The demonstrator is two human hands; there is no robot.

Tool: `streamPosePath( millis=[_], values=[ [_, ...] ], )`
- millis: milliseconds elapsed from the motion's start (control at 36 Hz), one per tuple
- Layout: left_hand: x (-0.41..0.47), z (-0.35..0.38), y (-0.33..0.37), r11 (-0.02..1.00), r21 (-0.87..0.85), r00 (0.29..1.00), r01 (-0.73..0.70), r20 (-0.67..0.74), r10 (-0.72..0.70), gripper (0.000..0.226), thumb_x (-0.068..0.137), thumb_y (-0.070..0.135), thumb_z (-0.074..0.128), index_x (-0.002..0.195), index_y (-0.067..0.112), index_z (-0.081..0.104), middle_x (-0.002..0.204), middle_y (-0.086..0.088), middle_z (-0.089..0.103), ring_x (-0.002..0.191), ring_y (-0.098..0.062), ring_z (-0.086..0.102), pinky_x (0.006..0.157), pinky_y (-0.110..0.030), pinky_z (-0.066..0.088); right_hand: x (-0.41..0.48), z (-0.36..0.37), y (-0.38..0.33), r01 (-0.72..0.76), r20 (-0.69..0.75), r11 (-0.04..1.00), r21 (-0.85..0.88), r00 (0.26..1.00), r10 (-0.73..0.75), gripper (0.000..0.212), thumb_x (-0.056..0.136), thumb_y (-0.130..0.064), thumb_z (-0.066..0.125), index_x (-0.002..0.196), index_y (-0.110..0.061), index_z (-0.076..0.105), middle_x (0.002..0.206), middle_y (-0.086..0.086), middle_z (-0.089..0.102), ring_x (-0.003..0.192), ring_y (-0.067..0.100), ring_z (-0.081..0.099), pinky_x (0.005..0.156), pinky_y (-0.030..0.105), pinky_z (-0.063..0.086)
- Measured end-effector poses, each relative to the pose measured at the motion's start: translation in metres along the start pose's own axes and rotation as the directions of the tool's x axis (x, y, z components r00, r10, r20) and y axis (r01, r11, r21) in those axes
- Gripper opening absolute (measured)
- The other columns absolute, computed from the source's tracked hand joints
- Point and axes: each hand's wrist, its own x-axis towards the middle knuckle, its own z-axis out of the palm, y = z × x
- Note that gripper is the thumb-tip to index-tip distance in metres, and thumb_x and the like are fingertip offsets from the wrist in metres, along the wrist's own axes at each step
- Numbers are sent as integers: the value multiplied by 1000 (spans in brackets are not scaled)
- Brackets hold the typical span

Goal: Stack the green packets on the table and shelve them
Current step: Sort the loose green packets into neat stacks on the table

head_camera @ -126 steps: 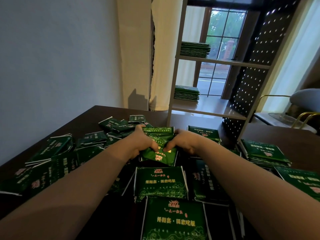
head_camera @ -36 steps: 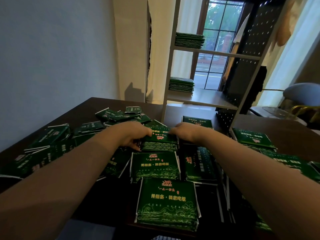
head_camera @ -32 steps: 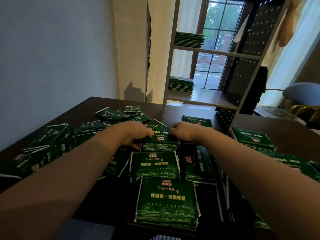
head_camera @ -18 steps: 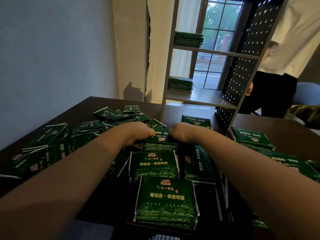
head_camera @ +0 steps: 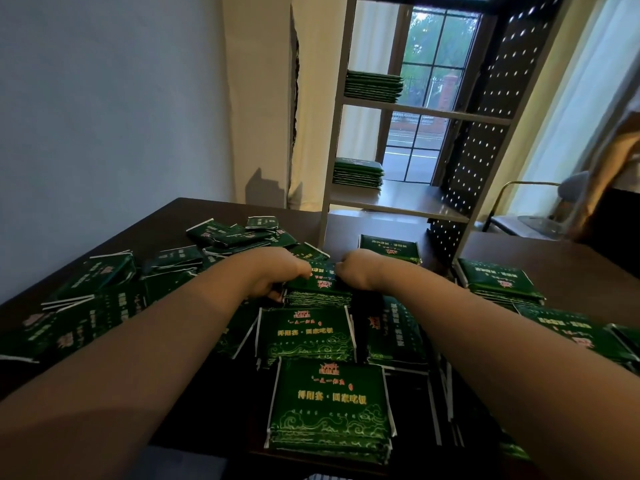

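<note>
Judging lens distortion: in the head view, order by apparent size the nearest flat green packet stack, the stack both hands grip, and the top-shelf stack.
1. Nearest flat green packet stack: largest, being closest.
2-3. Gripped stack, between left hand and right hand, and green top-shelf stack: look alike, so unranked.

View: head-worn, single, wide-angle.
Facing: forward and down across the counter (head_camera: 554, 265), toward the shelf (head_camera: 415, 199).
Nearness: close above the counter's near edge; the shelf stands farther back.
</note>
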Motion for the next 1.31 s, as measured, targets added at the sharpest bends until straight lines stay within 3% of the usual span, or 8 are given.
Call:
streamPosePath(
  millis=[111,444,556,722,833,972,1111,1306],
  values=[
    [-4,-13,-1,999,4,999,-37,-19,37,18,96,25,61,102,9,55,102,-14,55,89,-25,54,75,-33,48,-1,-5,-3,10,-48,999,50,999,-8,39,105,-29,40,124,-1,60,123,17,61,113,30,58,90,33,45],
    [-32,-85,-19,984,155,966,-86,-229,121,24,94,26,62,108,7,63,106,-14,65,85,-23,59,71,-34,49,-2,1,-60,179,-275,968,175,953,-126,32,95,-27,57,119,-7,61,115,10,62,105,27,59,92,39,52],
    [-54,-108,-35,939,343,977,-27,-191,98,33,91,35,66,115,12,66,112,-10,66,100,-24,63,74,-32,50,-11,11,-95,256,-163,935,246,962,-221,16,95,-23,60,107,-11,59,95,0,57,93,19,57,77,29,44],
    [-77,-130,-57,899,434,983,57,-182,25,46,87,40,70,127,17,63,125,-4,63,108,-20,60,79,-34,50,-16,23,-129,228,60,955,187,968,-243,28,97,-29,58,104,-4,67,90,9,58,78,21,52,57,25,39],
    [-94,-141,-71,873,475,983,111,-182,-26,58,88,43,70,138,17,55,136,-7,54,121,-26,52,97,-43,49,-11,31,-136,131,154,968,215,974,-166,34,94,-41,61,99,-7,66,86,9,61,68,20,55,63,32,49],
    [-108,-142,-86,846,508,984,161,-147,-99,72,81,54,73,139,16,54,137,-7,53,121,-26,52,99,-42,50,-10,42,-142,95,199,984,152,972,-125,70,86,-59,65,133,-7,56,130,10,58,111,29,58,96,41,50],
    [-111,-126,-93,872,462,985,161,-130,-114,73,80,49,76,140,17,51,130,-5,53,109,-20,54,87,-34,54,-16,45,-151,57,260,992,111,962,-85,84,79,-63,69,137,-6,48,126,16,60,105,30,61,93,40,52],
    [-106,-105,-91,928,336,978,159,-181,-102,81,83,31,79,149,15,35,117,-7,47,93,-19,56,79,-32,58,-14,52,-151,74,250,995,71,964,-90,64,81,-52,74,117,-1,62,112,18,69,103,30,65,90,37,51]
  ],
)
